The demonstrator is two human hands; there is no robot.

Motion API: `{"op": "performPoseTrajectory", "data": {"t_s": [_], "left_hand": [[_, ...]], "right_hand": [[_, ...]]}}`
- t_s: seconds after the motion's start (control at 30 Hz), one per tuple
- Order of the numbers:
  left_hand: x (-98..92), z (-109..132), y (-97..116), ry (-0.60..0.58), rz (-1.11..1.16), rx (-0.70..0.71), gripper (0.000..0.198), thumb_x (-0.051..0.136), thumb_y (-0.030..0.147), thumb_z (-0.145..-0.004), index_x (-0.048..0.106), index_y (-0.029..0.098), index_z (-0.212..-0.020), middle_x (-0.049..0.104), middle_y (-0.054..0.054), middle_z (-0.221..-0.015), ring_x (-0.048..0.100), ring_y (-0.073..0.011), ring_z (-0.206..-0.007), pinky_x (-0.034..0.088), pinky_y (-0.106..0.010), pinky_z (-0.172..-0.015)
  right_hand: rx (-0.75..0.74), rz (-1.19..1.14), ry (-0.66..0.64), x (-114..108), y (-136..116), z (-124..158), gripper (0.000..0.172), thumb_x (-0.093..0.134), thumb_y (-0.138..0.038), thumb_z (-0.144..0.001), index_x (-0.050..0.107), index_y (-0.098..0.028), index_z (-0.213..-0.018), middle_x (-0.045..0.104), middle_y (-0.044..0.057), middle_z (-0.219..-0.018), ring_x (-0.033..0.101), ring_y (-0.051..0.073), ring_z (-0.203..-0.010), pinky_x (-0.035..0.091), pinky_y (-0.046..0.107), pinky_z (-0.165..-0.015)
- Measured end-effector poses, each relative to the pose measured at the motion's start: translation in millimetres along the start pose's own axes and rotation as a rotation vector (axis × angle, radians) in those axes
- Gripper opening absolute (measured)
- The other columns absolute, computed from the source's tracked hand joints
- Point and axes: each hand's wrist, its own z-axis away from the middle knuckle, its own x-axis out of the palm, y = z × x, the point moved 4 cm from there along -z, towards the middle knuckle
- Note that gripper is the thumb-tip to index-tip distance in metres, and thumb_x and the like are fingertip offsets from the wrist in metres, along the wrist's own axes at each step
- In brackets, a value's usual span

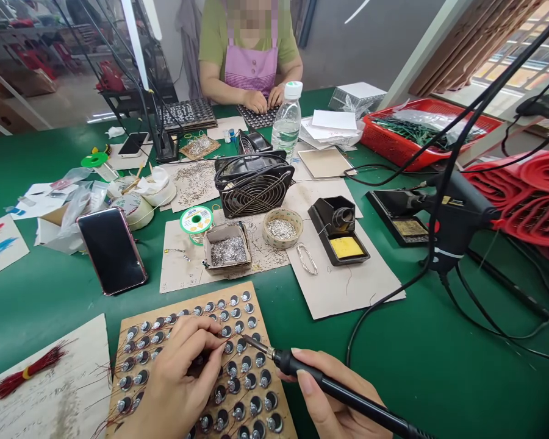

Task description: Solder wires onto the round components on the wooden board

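My right hand (332, 396) grips a black soldering iron (343, 390) like a pen, its tip resting near a round metal part on the wooden board (256, 317). Several such round parts with thin red wires sit in the board's holes. My left hand (178, 375) lies on the board with fingers pinched, thumb and forefinger close to the iron's tip, holding something thin that I cannot make out. A bundle of red wires (27, 370) lies on cardboard to the left.
A phone (112, 249) leans left of the board. Behind stand a solder spool (196, 221), a box of metal bits (227, 250), a small fan (252, 183), an iron stand with yellow sponge (341, 235), a water bottle (287, 122). A person opposite works over a tray. Black cables cross the right side.
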Motion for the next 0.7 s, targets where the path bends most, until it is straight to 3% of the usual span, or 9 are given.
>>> {"op": "performPoseTrajectory", "data": {"t_s": [0.6, 0.7], "left_hand": [[0.9, -1.6, 0.6, 0.011, -0.033, -0.006, 0.012, 0.058, 0.012, -0.094, 0.058, 0.023, -0.089, 0.065, -0.006, -0.104, 0.061, -0.0198, -0.102, 0.052, -0.031, -0.083], [-6.5, -0.2, 4.2, 0.004, -0.07, 0.001, 0.01, 0.058, 0.015, -0.094, 0.059, 0.023, -0.089, 0.067, -0.007, -0.106, 0.062, -0.0213, -0.106, 0.054, -0.033, -0.086]], "right_hand": [[0.064, -0.075, 0.052, -4.1, -10.4, -5.8, 0.017, 0.071, -0.023, -0.093, 0.078, -0.025, -0.108, 0.08, 0.006, -0.091, 0.08, 0.021, -0.07, 0.067, 0.026, -0.067], [0.052, -0.092, -0.012, -9.8, -11.9, -10.4, 0.02, 0.069, -0.019, -0.093, 0.077, -0.027, -0.11, 0.081, 0.005, -0.092, 0.08, 0.023, -0.073, 0.069, 0.028, -0.069]]}}
